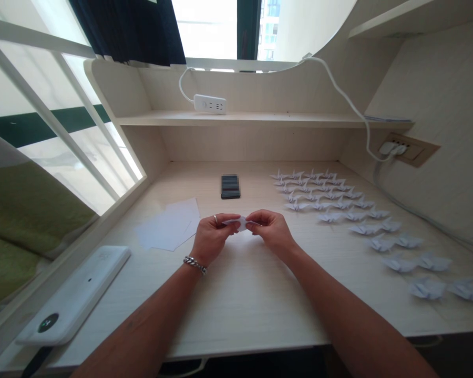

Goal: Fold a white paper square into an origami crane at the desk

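At the near left corner of your desk [252,315] lies a long white device [89,289]. Over the desk's middle, your left hand [211,236] and right hand [275,231] both pinch a small folded white paper [242,224], fingers closed on its two ends. White sheets [173,227] lie toward the left edge. Paper cranes [331,216] run in rows from the near right corner toward the back edge, nearer which sits a dark rectangular object [230,187]. Beyond, a shelf [256,119] carries a white power strip [210,104].
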`<action>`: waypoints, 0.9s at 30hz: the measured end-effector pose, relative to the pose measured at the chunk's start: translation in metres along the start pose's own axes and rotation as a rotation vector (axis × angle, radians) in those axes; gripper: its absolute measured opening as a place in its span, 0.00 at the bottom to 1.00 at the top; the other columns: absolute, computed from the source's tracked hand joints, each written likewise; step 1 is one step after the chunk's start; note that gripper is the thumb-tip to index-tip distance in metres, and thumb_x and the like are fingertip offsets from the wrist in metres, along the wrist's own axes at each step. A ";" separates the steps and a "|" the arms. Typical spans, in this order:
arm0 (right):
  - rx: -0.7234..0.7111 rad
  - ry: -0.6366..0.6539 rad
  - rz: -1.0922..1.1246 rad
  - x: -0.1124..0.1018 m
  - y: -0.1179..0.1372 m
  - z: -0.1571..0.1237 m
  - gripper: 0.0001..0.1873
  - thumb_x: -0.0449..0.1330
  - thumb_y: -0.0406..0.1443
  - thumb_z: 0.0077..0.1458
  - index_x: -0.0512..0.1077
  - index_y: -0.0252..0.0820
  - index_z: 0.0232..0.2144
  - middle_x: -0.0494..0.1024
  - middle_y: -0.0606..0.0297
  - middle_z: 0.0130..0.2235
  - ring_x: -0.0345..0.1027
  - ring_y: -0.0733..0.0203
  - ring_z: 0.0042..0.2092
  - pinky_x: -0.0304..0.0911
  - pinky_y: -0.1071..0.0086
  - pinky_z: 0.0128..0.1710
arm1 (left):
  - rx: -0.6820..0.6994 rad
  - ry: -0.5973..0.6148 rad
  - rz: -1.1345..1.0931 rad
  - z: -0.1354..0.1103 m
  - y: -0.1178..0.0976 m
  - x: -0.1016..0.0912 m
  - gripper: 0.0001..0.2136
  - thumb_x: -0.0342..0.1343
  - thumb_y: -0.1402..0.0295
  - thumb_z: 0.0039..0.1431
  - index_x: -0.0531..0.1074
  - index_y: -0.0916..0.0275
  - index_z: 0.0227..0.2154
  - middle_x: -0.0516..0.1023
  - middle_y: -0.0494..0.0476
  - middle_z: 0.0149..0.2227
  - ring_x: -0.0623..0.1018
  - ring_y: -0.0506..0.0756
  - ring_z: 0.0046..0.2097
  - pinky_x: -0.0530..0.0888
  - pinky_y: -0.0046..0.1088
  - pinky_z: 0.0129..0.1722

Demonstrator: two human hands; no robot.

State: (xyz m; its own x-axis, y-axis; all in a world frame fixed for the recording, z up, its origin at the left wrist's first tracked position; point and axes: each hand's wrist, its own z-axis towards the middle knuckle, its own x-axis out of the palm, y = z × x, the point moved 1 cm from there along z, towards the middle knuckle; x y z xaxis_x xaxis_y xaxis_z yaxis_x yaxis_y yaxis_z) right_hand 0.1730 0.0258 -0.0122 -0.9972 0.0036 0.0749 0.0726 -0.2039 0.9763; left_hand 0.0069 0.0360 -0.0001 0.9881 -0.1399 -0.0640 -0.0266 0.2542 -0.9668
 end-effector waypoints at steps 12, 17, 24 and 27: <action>0.035 -0.014 -0.022 -0.001 0.004 0.000 0.08 0.67 0.35 0.38 0.75 0.40 0.25 0.76 0.67 0.24 0.64 0.66 0.25 0.61 0.70 0.26 | 0.012 0.033 0.025 -0.002 -0.001 0.001 0.10 0.66 0.69 0.45 0.80 0.64 0.33 0.81 0.55 0.25 0.78 0.52 0.28 0.76 0.26 0.30; 0.019 0.002 -0.021 -0.001 0.001 0.000 0.07 0.66 0.35 0.38 0.76 0.40 0.25 0.75 0.67 0.24 0.64 0.66 0.26 0.61 0.71 0.27 | -0.003 0.039 0.063 -0.001 0.002 -0.001 0.12 0.65 0.69 0.46 0.80 0.64 0.35 0.82 0.57 0.30 0.79 0.52 0.29 0.77 0.27 0.31; 0.017 0.011 -0.046 -0.001 -0.002 0.002 0.08 0.66 0.37 0.39 0.76 0.39 0.26 0.75 0.67 0.24 0.63 0.67 0.25 0.61 0.71 0.26 | -0.027 0.052 0.088 -0.001 0.002 0.000 0.12 0.65 0.66 0.46 0.80 0.64 0.36 0.82 0.57 0.30 0.80 0.53 0.31 0.77 0.28 0.33; 0.025 0.015 -0.050 -0.001 -0.001 0.001 0.09 0.66 0.37 0.39 0.76 0.39 0.26 0.75 0.67 0.25 0.64 0.67 0.26 0.62 0.71 0.27 | -0.015 0.053 0.086 -0.002 0.000 0.001 0.11 0.65 0.65 0.47 0.80 0.64 0.34 0.82 0.57 0.30 0.80 0.54 0.31 0.77 0.29 0.33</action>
State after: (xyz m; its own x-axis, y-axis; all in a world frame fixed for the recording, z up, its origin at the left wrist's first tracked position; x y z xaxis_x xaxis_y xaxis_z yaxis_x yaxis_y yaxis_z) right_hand 0.1740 0.0268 -0.0126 -0.9997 -0.0011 0.0228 0.0226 -0.1791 0.9836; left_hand 0.0078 0.0343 -0.0002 0.9726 -0.1691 -0.1595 -0.1136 0.2527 -0.9608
